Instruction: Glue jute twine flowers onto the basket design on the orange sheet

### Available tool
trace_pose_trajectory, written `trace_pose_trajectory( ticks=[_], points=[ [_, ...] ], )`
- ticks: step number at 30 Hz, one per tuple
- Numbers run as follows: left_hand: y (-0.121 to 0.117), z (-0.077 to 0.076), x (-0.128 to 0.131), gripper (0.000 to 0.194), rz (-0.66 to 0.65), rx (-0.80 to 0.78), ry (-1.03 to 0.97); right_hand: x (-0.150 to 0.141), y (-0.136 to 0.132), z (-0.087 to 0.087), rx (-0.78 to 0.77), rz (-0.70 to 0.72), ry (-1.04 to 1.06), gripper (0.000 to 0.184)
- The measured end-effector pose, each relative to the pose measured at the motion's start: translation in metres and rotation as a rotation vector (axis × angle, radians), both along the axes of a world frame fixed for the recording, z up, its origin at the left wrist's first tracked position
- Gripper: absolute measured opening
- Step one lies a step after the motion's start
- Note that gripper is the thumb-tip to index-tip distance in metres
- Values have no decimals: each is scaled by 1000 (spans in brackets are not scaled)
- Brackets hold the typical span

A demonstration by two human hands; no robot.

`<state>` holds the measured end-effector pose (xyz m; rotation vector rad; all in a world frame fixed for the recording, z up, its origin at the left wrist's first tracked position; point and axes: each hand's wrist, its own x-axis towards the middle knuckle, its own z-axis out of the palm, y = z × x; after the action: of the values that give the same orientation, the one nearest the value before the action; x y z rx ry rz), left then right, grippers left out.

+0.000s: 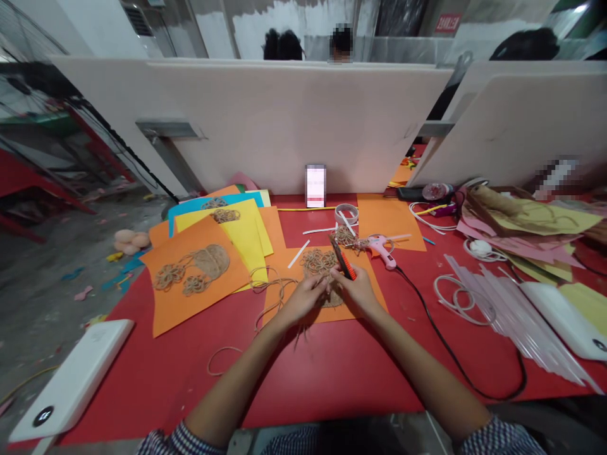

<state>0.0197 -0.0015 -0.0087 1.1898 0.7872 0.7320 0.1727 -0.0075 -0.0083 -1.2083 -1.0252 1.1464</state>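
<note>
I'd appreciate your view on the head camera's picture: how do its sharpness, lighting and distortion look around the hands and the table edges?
In the head view, the left hand and the right hand with its orange-handled tool look fairly clear under soft shadows; wide-angle distortion slants the white partition and the red table; the translucent glue sticks show pale highlights.

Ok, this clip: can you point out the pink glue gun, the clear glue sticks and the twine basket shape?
Pink glue gun [382, 248]: head view, point on its body.
Clear glue sticks [512, 309]: head view, point on the middle of the fanned pile.
Twine basket shape [212, 261]: head view, point on its coiled middle.
</note>
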Motion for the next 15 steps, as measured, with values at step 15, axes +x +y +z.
trace_pose_trajectory(
  ticks=[15],
  points=[
    [15, 0, -18, 34, 422, 371, 445, 30, -14, 36, 168, 30, -1081, 46]
  ],
)
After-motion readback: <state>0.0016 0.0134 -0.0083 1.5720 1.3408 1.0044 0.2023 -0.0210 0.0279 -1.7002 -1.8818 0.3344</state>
